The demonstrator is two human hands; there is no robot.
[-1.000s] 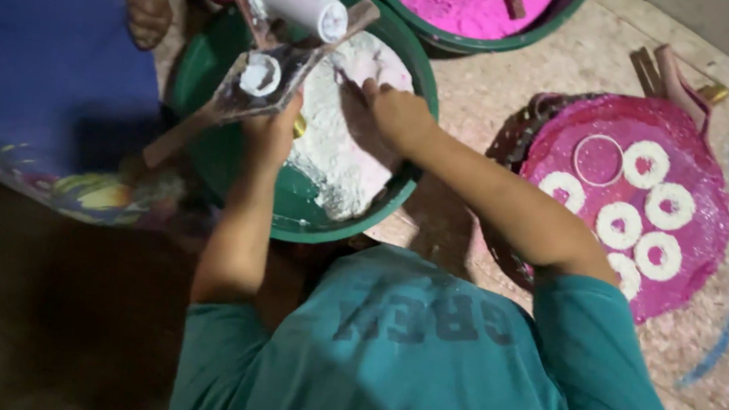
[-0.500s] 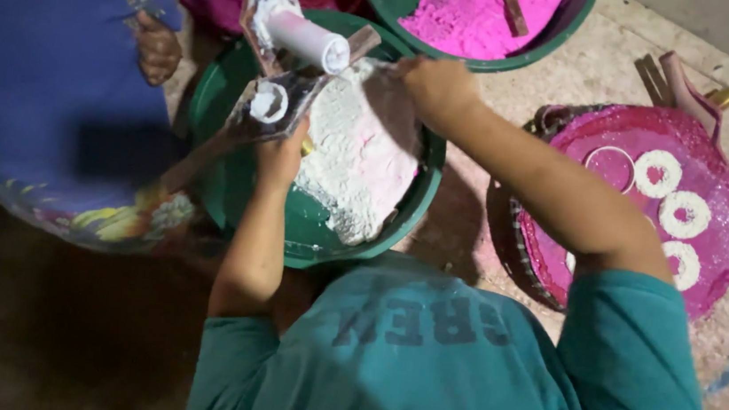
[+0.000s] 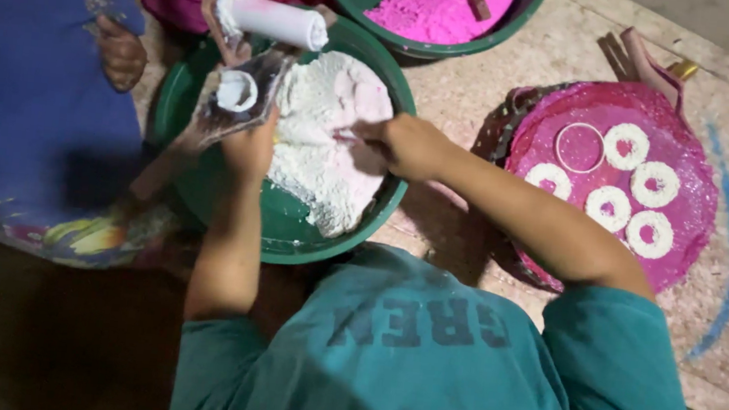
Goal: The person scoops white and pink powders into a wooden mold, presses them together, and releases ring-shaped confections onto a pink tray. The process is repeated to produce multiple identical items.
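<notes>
My left hand [image 3: 250,145] grips a hinged, powder-dusted press tool [image 3: 242,86] over the left side of a green basin [image 3: 290,242]. The tool carries a white cylinder [image 3: 280,20] on top and a small white cup [image 3: 236,90]. My right hand [image 3: 406,142] is closed on a thin pinkish stick [image 3: 346,136]. Its tip lies on the heap of white powder [image 3: 325,148] in the basin. A teal shirt [image 3: 421,362] fills the bottom of the view.
A round pink tray [image 3: 694,210] at the right holds several white rings and an empty ring mould [image 3: 579,147]. A second green basin with pink powder [image 3: 437,2] stands at the top. A person in blue [image 3: 28,92] sits close on the left, one hand [image 3: 121,52] near the basin.
My right hand has come down from the basin's far rim to the middle of the white powder. My left hand keeps hold of the press tool in about the same place.
</notes>
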